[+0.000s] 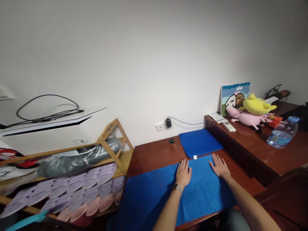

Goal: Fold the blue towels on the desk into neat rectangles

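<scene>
A blue cloth (pixel 154 192) lies spread over the brown wooden desk (pixel 154 154), reaching its front edge. Flat on the cloth's middle rests my left hand (pixel 184 174), a watch (pixel 177 187) on its wrist and its fingers stretched forward. My right hand (pixel 219 165) is also laid flat, fingers apart, near the cloth's upper right corner. Neither hand grips anything. Just beyond them is a folded darker blue cloth (pixel 201 142) with a small white tag (pixel 194 157) at its near edge.
A wooden rack (pixel 116 157) with several slippers (pixel 79 181) and a white box (pixel 48 136) stands left. On the raised right surface are plush toys (pixel 247 117), a remote control (pixel 229 126), a picture (pixel 234 98) and a water bottle (pixel 282 133). A plugged charger (pixel 168 122) trails a cord.
</scene>
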`<state>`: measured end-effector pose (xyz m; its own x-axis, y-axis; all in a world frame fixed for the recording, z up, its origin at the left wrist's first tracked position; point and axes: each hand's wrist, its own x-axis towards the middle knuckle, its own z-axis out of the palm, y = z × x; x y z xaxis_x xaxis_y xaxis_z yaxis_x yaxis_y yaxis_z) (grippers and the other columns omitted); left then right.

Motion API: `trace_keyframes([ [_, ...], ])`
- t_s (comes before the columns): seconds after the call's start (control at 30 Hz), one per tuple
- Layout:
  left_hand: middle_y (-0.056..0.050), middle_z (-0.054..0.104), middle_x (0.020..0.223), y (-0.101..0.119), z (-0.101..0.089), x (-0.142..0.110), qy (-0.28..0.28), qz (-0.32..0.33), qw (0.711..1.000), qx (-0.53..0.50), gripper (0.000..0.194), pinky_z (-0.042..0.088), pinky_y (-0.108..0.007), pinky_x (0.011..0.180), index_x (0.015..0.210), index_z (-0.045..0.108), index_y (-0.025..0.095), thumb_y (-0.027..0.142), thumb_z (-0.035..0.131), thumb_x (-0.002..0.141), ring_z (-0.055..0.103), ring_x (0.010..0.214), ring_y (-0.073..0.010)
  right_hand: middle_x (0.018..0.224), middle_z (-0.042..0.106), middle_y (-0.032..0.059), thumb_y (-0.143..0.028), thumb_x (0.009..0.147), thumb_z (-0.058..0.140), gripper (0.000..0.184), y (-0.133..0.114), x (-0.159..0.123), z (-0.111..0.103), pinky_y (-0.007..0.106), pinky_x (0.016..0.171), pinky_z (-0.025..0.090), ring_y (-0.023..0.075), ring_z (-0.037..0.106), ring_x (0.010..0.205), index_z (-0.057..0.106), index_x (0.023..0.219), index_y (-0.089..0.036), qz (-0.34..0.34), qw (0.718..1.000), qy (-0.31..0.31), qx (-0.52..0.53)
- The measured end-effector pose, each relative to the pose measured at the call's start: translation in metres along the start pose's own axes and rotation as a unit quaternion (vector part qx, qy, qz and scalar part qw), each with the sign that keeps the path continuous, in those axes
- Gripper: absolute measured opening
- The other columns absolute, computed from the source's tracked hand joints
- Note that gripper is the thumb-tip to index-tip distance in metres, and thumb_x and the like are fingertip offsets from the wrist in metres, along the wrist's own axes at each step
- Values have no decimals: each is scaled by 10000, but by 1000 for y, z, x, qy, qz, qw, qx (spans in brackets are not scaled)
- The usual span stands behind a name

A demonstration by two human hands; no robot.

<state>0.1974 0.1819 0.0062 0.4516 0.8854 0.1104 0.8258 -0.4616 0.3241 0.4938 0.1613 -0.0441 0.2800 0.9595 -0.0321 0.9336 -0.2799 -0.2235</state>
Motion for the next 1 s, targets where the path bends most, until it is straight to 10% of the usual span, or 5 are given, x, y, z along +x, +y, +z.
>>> trace_keyframes([
  [0.13,-86,303,1718,29,31,19,-20,20,1000,-3,659,202,-476,1315,1629,352,169,477,256,1054,228,1600,-248,1741,205,16,-647,1020,124,809,0,1,-1,466,1309,92,214,138,1613,170,1683,-186,0,1000,-1,1],
  [0.33,-88,281,1721,5,41,14,0,2,999,37,676,194,-492,1315,1640,329,190,518,236,1056,219,1603,-252,1739,208,9,-643,1023,126,804,-1,0,-3,455,1309,87,210,148,1611,178,1682,-184,0,1000,-1,0],
  [0.5,-107,319,1703,-72,6,-16,16,-61,993,96,680,231,-511,1296,1630,354,184,533,259,1055,260,1589,-278,1741,207,1,-639,1021,113,803,-3,-2,-7,445,1309,74,205,141,1611,174,1682,-187,4,1000,-7,-5],
  [0.77,-130,367,1681,-248,-44,-137,60,-139,975,162,716,300,-533,1261,1617,374,174,591,303,1040,341,1557,-297,1748,190,-4,-627,1015,112,800,2,-1,1,441,1308,69,201,122,1613,155,1686,-193,9,999,-11,-29],
  [1.0,-155,368,1679,-262,-53,-165,67,-148,975,152,709,297,-531,1262,1620,360,153,562,314,1043,338,1558,-297,1761,96,15,-572,1013,173,784,-12,6,-20,476,1305,90,229,94,1619,111,1688,-179,40,992,-111,-48],
])
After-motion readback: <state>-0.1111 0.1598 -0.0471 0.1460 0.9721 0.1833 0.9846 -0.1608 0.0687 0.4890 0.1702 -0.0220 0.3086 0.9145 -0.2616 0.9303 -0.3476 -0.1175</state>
